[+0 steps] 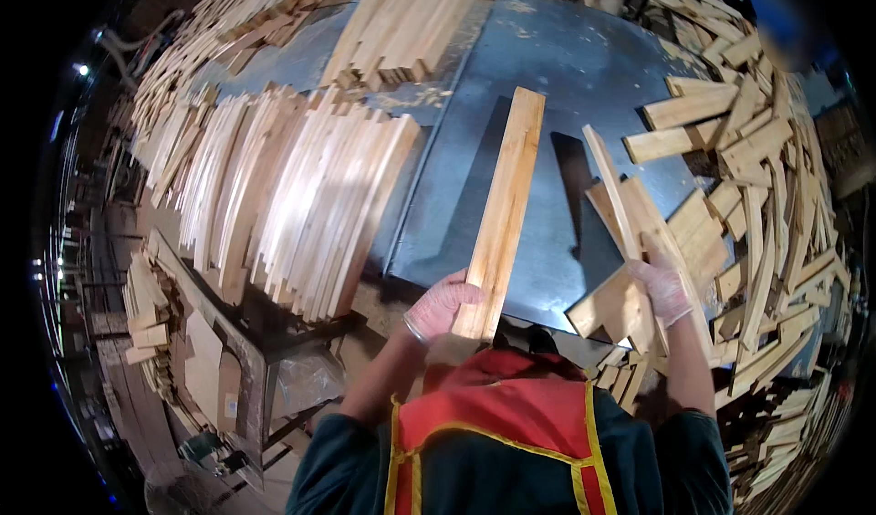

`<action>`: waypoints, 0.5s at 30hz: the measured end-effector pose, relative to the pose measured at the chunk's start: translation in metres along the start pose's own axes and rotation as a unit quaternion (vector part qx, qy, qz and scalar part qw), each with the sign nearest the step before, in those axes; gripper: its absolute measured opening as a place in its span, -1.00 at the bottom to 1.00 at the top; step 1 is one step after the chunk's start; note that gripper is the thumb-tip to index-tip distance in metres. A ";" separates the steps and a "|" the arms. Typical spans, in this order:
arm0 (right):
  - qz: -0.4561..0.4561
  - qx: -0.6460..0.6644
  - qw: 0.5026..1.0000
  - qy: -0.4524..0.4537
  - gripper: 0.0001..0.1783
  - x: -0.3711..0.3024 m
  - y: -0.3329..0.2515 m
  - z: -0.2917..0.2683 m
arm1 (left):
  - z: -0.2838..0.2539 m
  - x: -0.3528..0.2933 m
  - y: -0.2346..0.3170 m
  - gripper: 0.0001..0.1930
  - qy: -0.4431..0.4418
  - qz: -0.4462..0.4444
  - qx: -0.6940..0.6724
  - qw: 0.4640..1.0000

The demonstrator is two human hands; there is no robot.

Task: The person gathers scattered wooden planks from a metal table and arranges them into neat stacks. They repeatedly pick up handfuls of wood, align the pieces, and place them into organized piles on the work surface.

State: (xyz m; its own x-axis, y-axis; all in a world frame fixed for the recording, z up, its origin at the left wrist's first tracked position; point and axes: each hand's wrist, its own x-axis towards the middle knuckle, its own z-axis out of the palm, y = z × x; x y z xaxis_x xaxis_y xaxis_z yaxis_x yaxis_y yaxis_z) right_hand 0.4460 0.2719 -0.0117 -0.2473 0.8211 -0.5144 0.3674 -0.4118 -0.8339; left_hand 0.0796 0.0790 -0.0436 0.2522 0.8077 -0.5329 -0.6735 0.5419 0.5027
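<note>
My left hand point(444, 306), in a thin whitish glove, is closed round the near end of a wooden board point(509, 200). The board slants up and away over the blue metal tabletop point(465, 232), its broad face toward me. On the right, my gloved right hand point(659, 289) grips a narrow wooden slat point(610, 185) that stands on edge. Beside and under that hand lie other loose boards point(698, 241), overlapping at the table's near right. Some of the right fingers are hidden behind the wood.
A long row of stacked planks point(333, 205) lines the left, with another plank stack point(406, 27) behind it. A jumbled heap of wood pieces point(762, 159) covers the right side. At lower left stands a frame point(260, 392) with sheet material. Wood shavings point(520, 7) dot the tabletop.
</note>
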 end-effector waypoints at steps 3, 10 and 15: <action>0.067 0.223 0.970 -0.071 -0.40 0.028 0.007 0.103 | -0.019 -0.029 0.004 -0.45 0.031 0.055 0.009 0.998; -0.008 -0.183 0.956 -0.230 -0.11 0.062 -0.026 0.321 | -0.058 -0.141 0.029 -0.46 0.338 0.151 0.326 0.870; -0.139 -0.202 0.893 -0.378 -0.29 0.153 0.017 0.476 | -0.091 -0.139 0.033 -0.46 0.368 0.285 0.428 0.775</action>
State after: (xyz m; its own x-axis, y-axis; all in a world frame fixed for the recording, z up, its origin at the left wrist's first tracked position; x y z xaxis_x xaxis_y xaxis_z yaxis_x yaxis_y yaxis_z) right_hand -0.0125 0.2019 -0.2001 -0.8581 0.3050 -0.4130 0.4521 0.0677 -0.8894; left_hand -0.0407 -0.0361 -0.0150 -0.5934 0.7919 -0.1443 0.2570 0.3562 0.8983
